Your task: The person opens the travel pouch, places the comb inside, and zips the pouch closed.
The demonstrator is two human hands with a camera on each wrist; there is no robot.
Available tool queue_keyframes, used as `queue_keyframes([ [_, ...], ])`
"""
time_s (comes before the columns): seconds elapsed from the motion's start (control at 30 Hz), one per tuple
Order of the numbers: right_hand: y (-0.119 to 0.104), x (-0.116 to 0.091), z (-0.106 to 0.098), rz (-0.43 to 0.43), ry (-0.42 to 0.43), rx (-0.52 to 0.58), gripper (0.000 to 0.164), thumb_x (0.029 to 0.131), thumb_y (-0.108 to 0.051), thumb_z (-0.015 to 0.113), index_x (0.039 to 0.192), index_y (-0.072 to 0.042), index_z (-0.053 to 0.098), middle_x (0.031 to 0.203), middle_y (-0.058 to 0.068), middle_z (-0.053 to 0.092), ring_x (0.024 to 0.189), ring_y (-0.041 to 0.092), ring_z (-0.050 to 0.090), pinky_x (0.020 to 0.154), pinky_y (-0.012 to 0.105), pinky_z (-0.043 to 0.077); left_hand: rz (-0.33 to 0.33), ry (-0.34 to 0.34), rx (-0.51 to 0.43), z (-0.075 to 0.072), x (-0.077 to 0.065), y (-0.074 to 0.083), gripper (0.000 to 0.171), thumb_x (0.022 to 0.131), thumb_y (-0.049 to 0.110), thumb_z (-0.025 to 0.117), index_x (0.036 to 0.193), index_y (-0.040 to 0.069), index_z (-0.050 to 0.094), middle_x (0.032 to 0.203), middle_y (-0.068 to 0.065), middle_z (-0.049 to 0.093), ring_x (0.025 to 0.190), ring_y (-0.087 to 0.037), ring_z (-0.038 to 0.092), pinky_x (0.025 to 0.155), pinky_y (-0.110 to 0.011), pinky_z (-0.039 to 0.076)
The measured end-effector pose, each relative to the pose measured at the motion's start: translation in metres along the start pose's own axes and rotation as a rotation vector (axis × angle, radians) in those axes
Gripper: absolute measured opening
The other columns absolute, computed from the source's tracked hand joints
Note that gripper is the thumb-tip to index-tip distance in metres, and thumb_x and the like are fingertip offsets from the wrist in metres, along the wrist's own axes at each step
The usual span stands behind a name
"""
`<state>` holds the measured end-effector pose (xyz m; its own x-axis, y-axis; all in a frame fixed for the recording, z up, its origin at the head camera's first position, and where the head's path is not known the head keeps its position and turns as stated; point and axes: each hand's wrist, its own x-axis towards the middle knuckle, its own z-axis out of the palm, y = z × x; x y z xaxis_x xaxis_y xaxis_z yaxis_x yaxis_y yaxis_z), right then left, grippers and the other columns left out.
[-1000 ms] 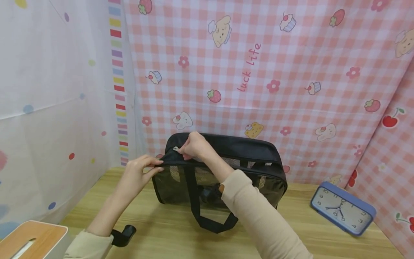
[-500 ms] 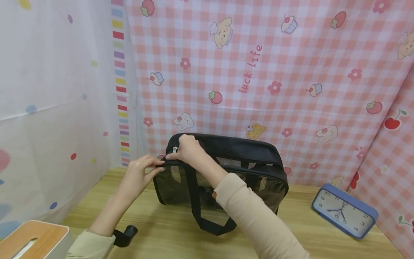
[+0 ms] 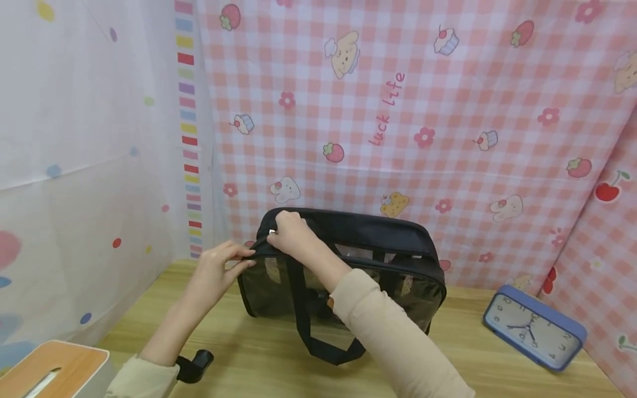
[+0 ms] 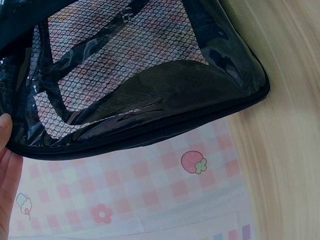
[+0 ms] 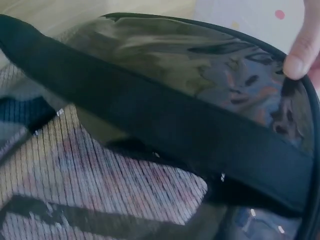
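Note:
A black mesh bag [image 3: 348, 265] with a carry strap [image 3: 303, 320] stands upright on the wooden table [image 3: 448, 359], against the pink checked backdrop. My right hand [image 3: 288, 235] pinches the silver zipper pull [image 3: 271, 232] at the bag's top left corner. My left hand [image 3: 224, 265] pinches the bag's left upper edge just beside it. The left wrist view shows the bag's mesh side [image 4: 125, 75] from below, with a fingertip [image 4: 5, 130] at its edge. A finger [image 5: 302, 50] on the bag's rim and the black strap [image 5: 150, 115] fill the right wrist view.
A blue alarm clock [image 3: 534, 329] leans at the table's right end. A wood-topped tissue box [image 3: 50, 370] sits at the near left corner. A small black object [image 3: 196, 365] lies under my left forearm. Cloth walls close in on the left, back and right.
My right hand has slid the zipper pull leftward along the bag's top toward the left corner. My left hand has stayed on the bag's edge.

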<state>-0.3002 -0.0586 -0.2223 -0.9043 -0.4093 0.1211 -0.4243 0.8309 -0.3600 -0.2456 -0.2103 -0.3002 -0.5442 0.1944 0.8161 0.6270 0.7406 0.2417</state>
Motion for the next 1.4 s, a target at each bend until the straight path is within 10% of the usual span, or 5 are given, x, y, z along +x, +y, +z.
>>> queue_keyframes([
  [0.23,0.02,0.0,-0.008,0.028,-0.005,0.354,0.025,0.09,-0.013,0.058,0.071,-0.001,0.069,0.062,0.008,0.066,0.046,0.006,0.055,0.048,0.018,0.05,0.003,0.02,-0.005,0.0,0.0,0.002,0.016,0.067,-0.004,0.076,0.081,0.001,0.071,0.075,-0.006,0.066,0.065,-0.016,0.062,0.058,-0.031,0.053],
  [0.5,0.041,-0.004,-0.01,0.147,-0.008,0.744,0.015,0.081,-0.011,0.069,0.083,0.004,0.072,0.072,0.014,0.07,0.051,0.009,0.061,0.057,0.026,0.056,0.01,0.013,-0.017,0.0,0.0,0.002,0.016,0.066,-0.004,0.076,0.079,0.002,0.071,0.074,-0.006,0.066,0.065,-0.016,0.063,0.059,-0.031,0.054],
  [0.9,0.05,-0.01,-0.018,0.21,0.024,0.779,0.012,0.076,-0.01,0.073,0.081,0.001,0.073,0.09,0.011,0.072,0.061,0.01,0.066,0.074,0.03,0.056,-0.002,0.018,-0.027,0.001,-0.001,0.001,0.017,0.066,-0.004,0.075,0.081,0.003,0.071,0.074,-0.005,0.066,0.065,-0.016,0.063,0.06,-0.032,0.055],
  [1.13,0.063,-0.018,-0.03,0.286,0.02,0.786,0.011,0.079,-0.014,0.071,0.084,-0.004,0.072,0.082,0.007,0.072,0.065,0.011,0.068,0.104,0.049,0.035,-0.002,0.018,-0.012,0.001,0.002,0.0,0.016,0.066,-0.003,0.075,0.081,0.003,0.07,0.075,-0.006,0.066,0.066,-0.018,0.064,0.061,-0.03,0.055],
  [1.4,0.068,-0.024,-0.033,0.228,0.049,0.68,0.01,0.08,-0.014,0.07,0.08,-0.004,0.073,0.089,0.009,0.071,0.068,0.012,0.068,0.095,0.04,0.047,-0.046,-0.04,-0.042,-0.001,0.003,0.002,0.014,0.068,-0.003,0.075,0.08,0.003,0.07,0.078,-0.008,0.067,0.072,-0.023,0.067,0.063,-0.032,0.056],
])
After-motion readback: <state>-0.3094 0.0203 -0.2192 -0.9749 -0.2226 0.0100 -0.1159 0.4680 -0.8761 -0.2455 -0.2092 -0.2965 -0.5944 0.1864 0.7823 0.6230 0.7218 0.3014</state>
